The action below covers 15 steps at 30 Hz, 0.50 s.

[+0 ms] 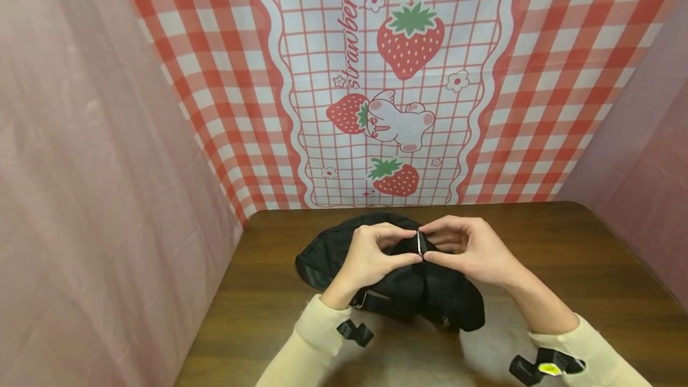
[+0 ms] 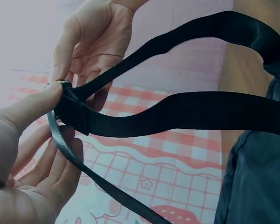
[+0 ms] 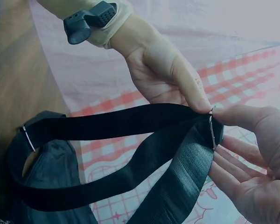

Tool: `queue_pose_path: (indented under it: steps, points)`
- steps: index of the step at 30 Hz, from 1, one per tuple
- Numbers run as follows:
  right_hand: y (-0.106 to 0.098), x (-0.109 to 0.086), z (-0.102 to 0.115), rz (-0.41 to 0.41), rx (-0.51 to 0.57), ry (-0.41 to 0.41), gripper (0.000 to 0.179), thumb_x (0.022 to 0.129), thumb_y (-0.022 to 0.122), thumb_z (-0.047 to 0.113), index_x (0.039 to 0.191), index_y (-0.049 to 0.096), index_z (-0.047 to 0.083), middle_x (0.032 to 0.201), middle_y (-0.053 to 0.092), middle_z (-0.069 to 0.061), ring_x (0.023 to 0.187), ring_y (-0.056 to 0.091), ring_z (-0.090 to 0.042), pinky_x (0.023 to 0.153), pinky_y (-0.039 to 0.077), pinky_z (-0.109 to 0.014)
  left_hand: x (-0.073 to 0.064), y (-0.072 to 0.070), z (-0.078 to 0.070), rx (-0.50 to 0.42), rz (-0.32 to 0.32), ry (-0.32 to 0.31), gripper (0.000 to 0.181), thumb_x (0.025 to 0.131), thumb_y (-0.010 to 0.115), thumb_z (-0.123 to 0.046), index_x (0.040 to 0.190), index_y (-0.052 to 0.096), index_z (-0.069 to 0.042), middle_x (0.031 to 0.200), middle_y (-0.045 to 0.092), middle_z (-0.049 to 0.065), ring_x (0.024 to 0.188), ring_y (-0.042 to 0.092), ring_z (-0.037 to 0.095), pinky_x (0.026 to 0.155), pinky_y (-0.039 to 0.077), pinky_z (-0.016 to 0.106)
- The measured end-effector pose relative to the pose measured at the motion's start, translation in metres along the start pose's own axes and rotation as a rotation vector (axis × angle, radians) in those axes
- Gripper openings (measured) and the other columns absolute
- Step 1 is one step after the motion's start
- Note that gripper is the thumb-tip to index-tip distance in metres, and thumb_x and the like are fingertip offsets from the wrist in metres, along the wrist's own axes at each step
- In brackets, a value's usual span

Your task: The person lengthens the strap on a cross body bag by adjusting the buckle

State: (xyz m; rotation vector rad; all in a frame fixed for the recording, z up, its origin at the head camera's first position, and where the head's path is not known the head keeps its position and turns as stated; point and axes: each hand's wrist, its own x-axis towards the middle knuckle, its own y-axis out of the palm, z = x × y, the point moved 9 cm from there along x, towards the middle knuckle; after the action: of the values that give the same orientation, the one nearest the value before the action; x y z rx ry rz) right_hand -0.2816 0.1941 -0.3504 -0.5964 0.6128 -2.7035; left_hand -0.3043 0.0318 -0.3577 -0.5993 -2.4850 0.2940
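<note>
Metal buckle [image 3: 212,131], on strap [image 2: 200,111] above the bag [image 1: 398,284]; left hand [image 1: 371,255], right hand [image 1: 478,252]: thumbs and fingers pinching opposite sides, apparently for steadiness.

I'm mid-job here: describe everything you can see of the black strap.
The black strap is flat and looks like woven fabric, with a fine ribbed texture and slight sheen where light catches it. Several lengths meet at a slim, silver-coloured buckle, then spread in loose curves, some running to the black bag. Near the bag, a second thin metal-looking bar crosses it. The left hand and right hand pinch it at the buckle from opposite sides.
</note>
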Motion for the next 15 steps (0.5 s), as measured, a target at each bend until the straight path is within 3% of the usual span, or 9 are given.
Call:
queue_pose_path:
  steps: [7,11,15]
  points:
    - [0.0022,0.0006,-0.0016,0.013,-0.038,0.019,0.034,0.092,0.085,0.009,0.123,0.073,0.007,0.121,0.075,-0.013,0.106,0.077,-0.008,0.094,0.067,-0.032,-0.0019,0.0030,0.0036,-0.068,-0.010,0.016,0.043,0.082,0.092,-0.005,0.123,0.079,-0.003,0.119,0.079,0.015,0.111,0.077,0.019,0.099,0.063,0.025]
    - [0.0028,0.0021,-0.0012,0.028,-0.059,0.010,0.037,0.089,0.086,0.008,0.122,0.070,0.006,0.120,0.073,-0.013,0.107,0.076,-0.006,0.095,0.066,-0.032,-0.0006,0.0050,0.0029,-0.068,0.000,0.058,0.049,0.081,0.093,-0.003,0.127,0.077,-0.001,0.119,0.077,0.017,0.111,0.076,0.018,0.099,0.064,0.027]
    - [0.0051,0.0017,-0.0037,0.051,-0.001,0.009,0.037,0.089,0.086,0.004,0.121,0.067,0.003,0.121,0.069,-0.016,0.110,0.075,-0.005,0.095,0.066,-0.030,0.0009,0.0068,0.0048,-0.066,0.024,0.071,0.048,0.079,0.094,-0.003,0.124,0.078,-0.002,0.116,0.077,0.016,0.106,0.074,0.011,0.097,0.065,0.028]
